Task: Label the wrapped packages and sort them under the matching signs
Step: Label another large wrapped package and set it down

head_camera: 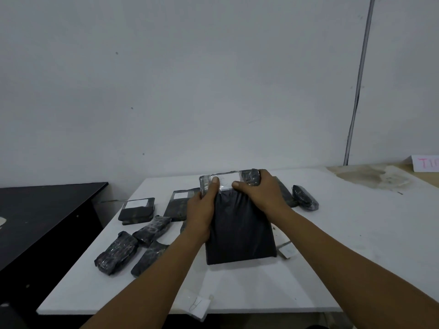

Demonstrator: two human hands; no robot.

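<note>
Labelling is judged to be under way, sorting not yet begun. A large black package point(240, 231) is held over the white table point(332, 245), near its middle, by both hands: the left hand point(202, 212) is curled round its left edge with the thumb laid on the white label point(225, 181) at the far end, and the right hand point(261, 188) is clamped over the far right corner, thumb also pressed on the label (apparently being smoothed down under clear tape). Two flat packages already bearing white labels are counted at the left, point(137, 210) and point(180, 205). Four small wrapped bundles point(133, 245) without visible labels lie at front left; one more point(305, 198) lies at right, beside a partly hidden package. One loose paper slip point(197, 305) lies at the near edge. One sign point(426, 163) in red lettering is seen at far right, with nothing under it.
</note>
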